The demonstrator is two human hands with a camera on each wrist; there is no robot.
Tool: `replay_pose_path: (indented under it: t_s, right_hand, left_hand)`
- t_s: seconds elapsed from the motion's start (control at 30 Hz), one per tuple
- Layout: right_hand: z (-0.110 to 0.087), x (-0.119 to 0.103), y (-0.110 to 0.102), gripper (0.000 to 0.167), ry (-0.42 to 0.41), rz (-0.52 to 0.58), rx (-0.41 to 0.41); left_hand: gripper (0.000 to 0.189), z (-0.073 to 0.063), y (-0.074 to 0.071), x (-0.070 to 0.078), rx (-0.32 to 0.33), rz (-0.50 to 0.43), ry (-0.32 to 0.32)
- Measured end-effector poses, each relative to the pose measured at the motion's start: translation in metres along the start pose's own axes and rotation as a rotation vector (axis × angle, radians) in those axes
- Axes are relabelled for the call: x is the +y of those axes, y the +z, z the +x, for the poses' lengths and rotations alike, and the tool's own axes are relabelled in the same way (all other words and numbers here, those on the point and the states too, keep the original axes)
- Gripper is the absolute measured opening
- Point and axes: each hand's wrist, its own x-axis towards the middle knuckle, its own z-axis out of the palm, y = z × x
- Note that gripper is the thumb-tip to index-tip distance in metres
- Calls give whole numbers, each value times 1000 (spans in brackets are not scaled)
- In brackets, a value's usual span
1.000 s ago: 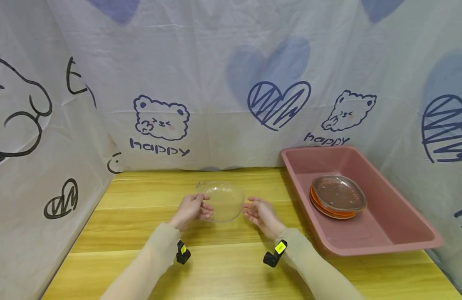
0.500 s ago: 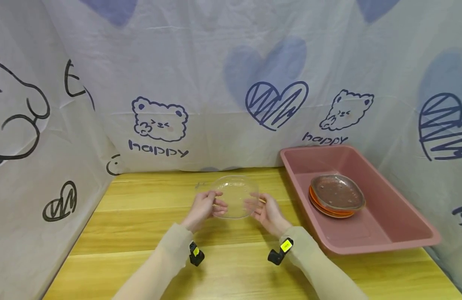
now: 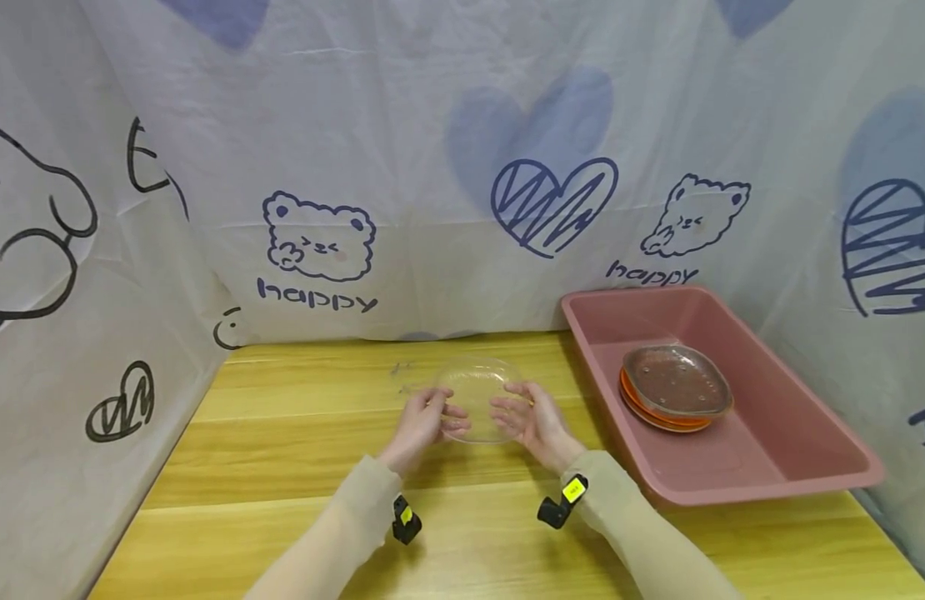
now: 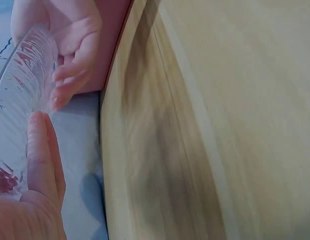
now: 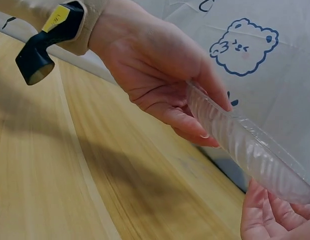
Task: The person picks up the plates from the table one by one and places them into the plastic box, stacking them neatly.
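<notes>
A clear plate (image 3: 475,408) with a ridged rim is held between both hands over the table. At its left edge my left hand (image 3: 423,422) grips it, thumb above and fingers beneath, as the right wrist view shows. The right hand (image 3: 539,422) holds the opposite edge, with its fingers curled below the rim. Seen from the left wrist, the plate (image 4: 25,85) stands between the near left hand (image 4: 37,200) and the right hand (image 4: 69,30). The right wrist view has the ridged side of the plate (image 5: 250,150) nearly edge-on.
On the right sits a pink bin (image 3: 800,417). In it lies a stack of orange plates (image 3: 661,421) with a clear plate (image 3: 676,381) on top. Faint marks show on the wooden table (image 3: 282,458) left of the hands. A printed cloth (image 3: 432,250) hangs behind.
The left hand has moved right, bringing the clear plate along. The right hand, earlier at or beside the plate's right edge, now holds that edge. The stack in the bin stays put.
</notes>
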Motion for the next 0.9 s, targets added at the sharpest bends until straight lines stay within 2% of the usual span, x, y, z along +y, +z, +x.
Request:
replay_pose_path:
  t_s: [0.27, 0.47, 0.73, 0.9]
  right_hand:
    - [7, 3, 0, 44, 14, -84, 57]
    - [8, 4, -2, 43, 2, -79, 74]
    - [4, -5, -1, 46, 7, -105, 58]
    - [3, -12, -1, 46, 6, -120, 66]
  left_hand:
    - [45, -5, 9, -2, -8, -46, -2]
    - [46, -7, 11, -1, -20, -50, -20]
    - [48, -7, 9, 6, -34, 20, -24]
    - [48, -5, 4, 14, -17, 69, -15]
